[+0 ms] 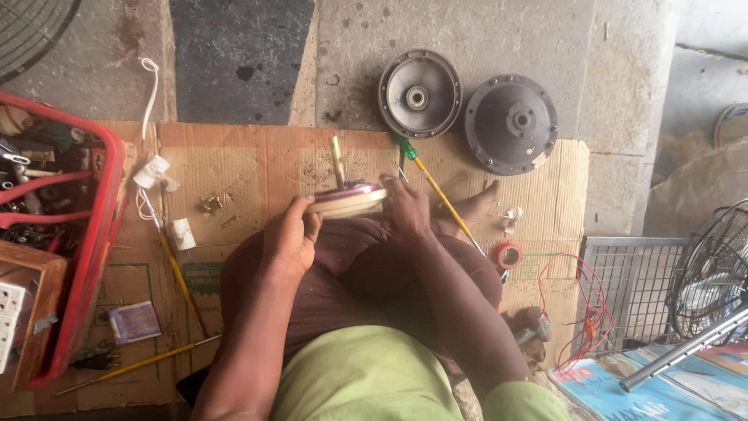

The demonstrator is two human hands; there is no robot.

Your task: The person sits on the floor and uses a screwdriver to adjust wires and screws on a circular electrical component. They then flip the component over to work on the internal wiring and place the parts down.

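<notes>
Seen from above, our left hand (290,238) and right hand (405,209) grip a flat round motor core (347,201) between them, fingers curled closed on its opposite edges. Its shaft (337,162) rises beyond our fingertips. Two round motor covers (419,93) lie farther ahead on the concrete, and a yellow-handled screwdriver (436,187) lies just right of our right fingers.

Floor-level fan repair workshop — motor covers (467,109), screwdrivers (436,187), red tool crate (97,226), fan guards (713,269).

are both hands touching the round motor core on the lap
Touching. The head view shows the left hand gripping the near left edge of the round motor core, and the right hand pressed against its right edge.
</notes>
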